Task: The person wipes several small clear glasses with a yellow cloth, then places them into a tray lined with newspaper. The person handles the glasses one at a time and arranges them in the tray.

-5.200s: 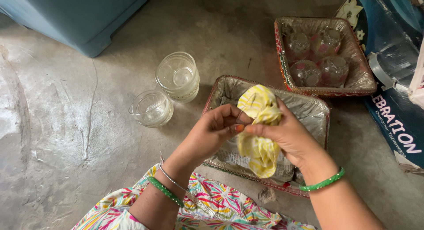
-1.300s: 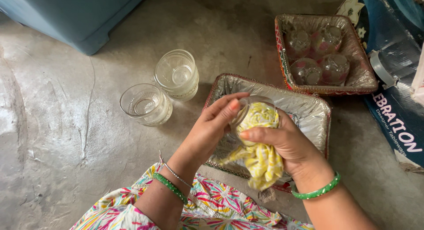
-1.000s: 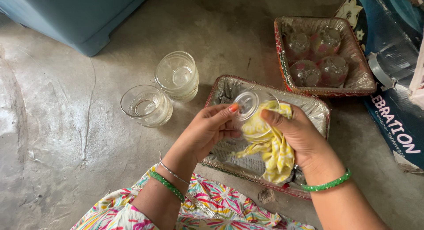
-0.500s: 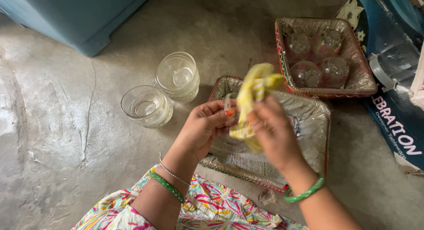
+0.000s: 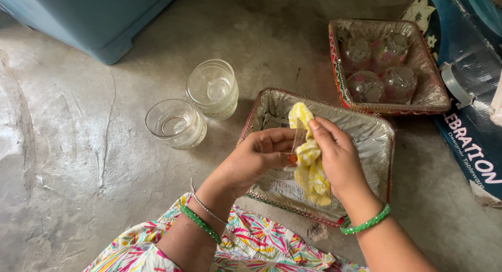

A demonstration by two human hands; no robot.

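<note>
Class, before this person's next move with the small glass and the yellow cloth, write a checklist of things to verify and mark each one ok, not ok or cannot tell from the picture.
1. Left hand grips the small glass: ok, fingers curl round it.
2. Right hand presses the yellow cloth against the glass: ok.
3. Glass held over the near foil-lined tray, not over bare floor: ok.
4. Glass already clean and dry: cannot tell, cloth and fingers hide most of it.
5. Two glasses on the floor stand clear of the left elbow: ok, upright and apart from the arm.
6. Room in the far tray for another glass: cannot tell; four wrapped glasses sit in it.
</note>
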